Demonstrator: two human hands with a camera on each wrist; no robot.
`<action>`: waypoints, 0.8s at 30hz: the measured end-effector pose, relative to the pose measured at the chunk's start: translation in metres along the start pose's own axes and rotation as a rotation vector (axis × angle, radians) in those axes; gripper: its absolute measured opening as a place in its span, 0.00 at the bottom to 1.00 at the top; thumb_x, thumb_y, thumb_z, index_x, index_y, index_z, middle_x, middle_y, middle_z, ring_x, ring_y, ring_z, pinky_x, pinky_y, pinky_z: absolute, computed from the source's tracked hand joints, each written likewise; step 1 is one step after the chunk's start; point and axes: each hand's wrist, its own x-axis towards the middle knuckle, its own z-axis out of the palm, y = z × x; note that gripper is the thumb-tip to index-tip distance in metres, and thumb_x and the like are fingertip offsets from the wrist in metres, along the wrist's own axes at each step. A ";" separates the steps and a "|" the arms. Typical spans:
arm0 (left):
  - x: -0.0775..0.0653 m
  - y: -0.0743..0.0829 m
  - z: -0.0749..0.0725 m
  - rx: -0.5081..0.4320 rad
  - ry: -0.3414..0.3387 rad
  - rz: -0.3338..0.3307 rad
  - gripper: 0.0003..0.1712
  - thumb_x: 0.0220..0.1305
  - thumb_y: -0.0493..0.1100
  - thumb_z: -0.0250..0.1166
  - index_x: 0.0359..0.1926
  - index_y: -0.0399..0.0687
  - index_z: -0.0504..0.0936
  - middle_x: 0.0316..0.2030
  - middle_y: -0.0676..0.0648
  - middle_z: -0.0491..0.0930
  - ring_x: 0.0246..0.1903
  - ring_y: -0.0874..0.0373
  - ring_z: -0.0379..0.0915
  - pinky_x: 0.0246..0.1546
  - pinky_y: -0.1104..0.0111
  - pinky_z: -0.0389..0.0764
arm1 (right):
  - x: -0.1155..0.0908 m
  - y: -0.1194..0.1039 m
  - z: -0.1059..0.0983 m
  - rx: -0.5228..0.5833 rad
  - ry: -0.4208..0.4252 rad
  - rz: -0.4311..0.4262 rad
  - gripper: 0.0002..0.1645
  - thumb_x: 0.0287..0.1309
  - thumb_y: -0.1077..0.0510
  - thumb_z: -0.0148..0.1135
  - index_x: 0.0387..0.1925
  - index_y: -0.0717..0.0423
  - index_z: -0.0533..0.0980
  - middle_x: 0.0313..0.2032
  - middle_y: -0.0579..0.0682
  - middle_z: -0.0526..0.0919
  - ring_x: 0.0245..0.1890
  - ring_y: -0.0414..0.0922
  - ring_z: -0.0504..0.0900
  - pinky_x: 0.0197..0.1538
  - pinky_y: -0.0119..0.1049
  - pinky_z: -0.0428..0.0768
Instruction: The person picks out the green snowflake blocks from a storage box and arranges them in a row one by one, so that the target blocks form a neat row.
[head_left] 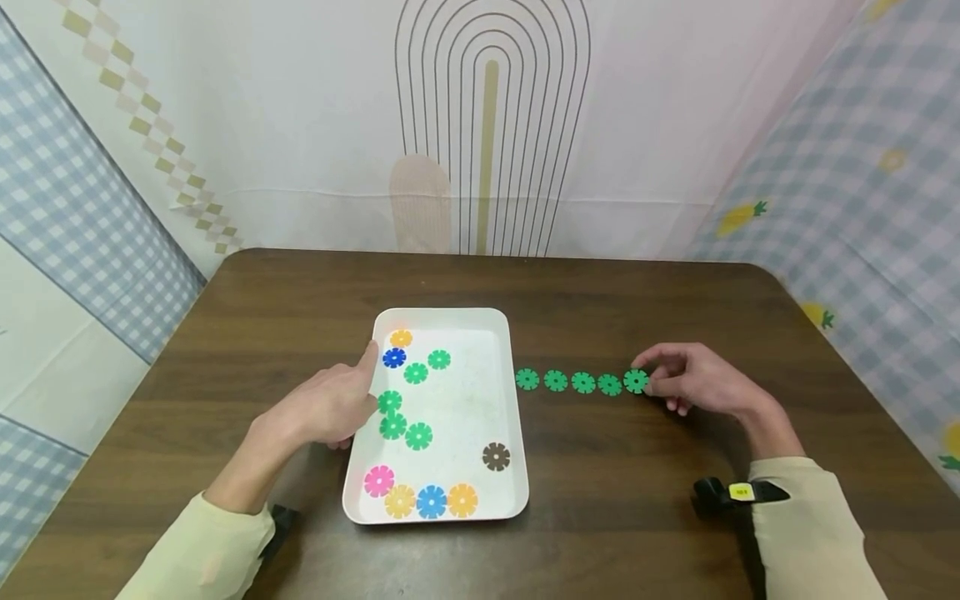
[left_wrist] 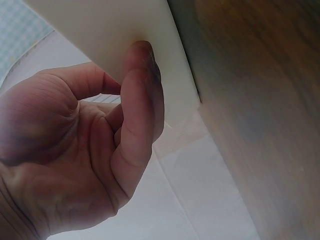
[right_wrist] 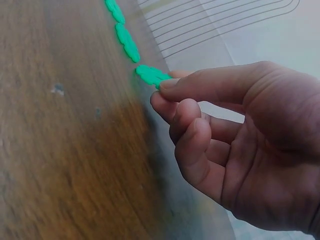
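A white tray [head_left: 457,417] lies on the table with colourful notched plastic discs inside. My left hand [head_left: 330,404] holds its left side, the index finger along the rim; in the left wrist view, curled fingers [left_wrist: 135,100] press against the tray wall [left_wrist: 115,30]. To the right, my right hand [head_left: 701,379] pinches a green notched disc [head_left: 636,382] between thumb and fingers. That disc is at the right end of a row of green discs [head_left: 583,382]. In the right wrist view, the pinched disc [right_wrist: 150,74] tilts beside the row's flatter discs [right_wrist: 127,42].
Inside the tray lie several green discs [head_left: 418,436], a brown one [head_left: 496,457], a dark blue one [head_left: 394,357], and pink [head_left: 379,481], light blue [head_left: 431,502] and orange ones [head_left: 462,500]. Patterned cloth [head_left: 315,125] hangs behind the brown wooden table [head_left: 615,533].
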 end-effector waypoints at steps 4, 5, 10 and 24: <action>-0.001 0.000 0.000 0.011 -0.003 0.007 0.48 0.78 0.40 0.52 0.84 0.36 0.33 0.20 0.44 0.76 0.15 0.53 0.71 0.24 0.63 0.70 | 0.001 0.000 0.000 -0.004 -0.004 0.003 0.22 0.67 0.62 0.67 0.60 0.64 0.77 0.33 0.56 0.82 0.23 0.44 0.79 0.28 0.40 0.84; -0.001 0.001 -0.001 0.008 0.000 0.003 0.46 0.78 0.41 0.52 0.84 0.35 0.35 0.20 0.44 0.76 0.15 0.53 0.71 0.24 0.63 0.70 | 0.001 0.000 0.000 -0.008 -0.003 0.003 0.22 0.67 0.62 0.67 0.60 0.64 0.77 0.33 0.56 0.82 0.24 0.44 0.79 0.28 0.40 0.84; 0.000 0.002 -0.002 0.009 0.009 -0.019 0.44 0.79 0.42 0.52 0.83 0.36 0.38 0.22 0.44 0.77 0.15 0.53 0.71 0.25 0.63 0.71 | 0.001 -0.001 0.000 -0.022 0.000 -0.004 0.22 0.67 0.62 0.67 0.60 0.65 0.77 0.32 0.56 0.82 0.24 0.44 0.80 0.29 0.40 0.84; 0.000 0.001 0.000 0.025 -0.006 0.003 0.49 0.77 0.39 0.52 0.84 0.36 0.31 0.20 0.45 0.76 0.15 0.54 0.70 0.25 0.63 0.70 | 0.001 0.001 0.001 -0.016 -0.017 0.011 0.23 0.66 0.63 0.66 0.61 0.66 0.76 0.32 0.55 0.82 0.25 0.45 0.80 0.30 0.40 0.84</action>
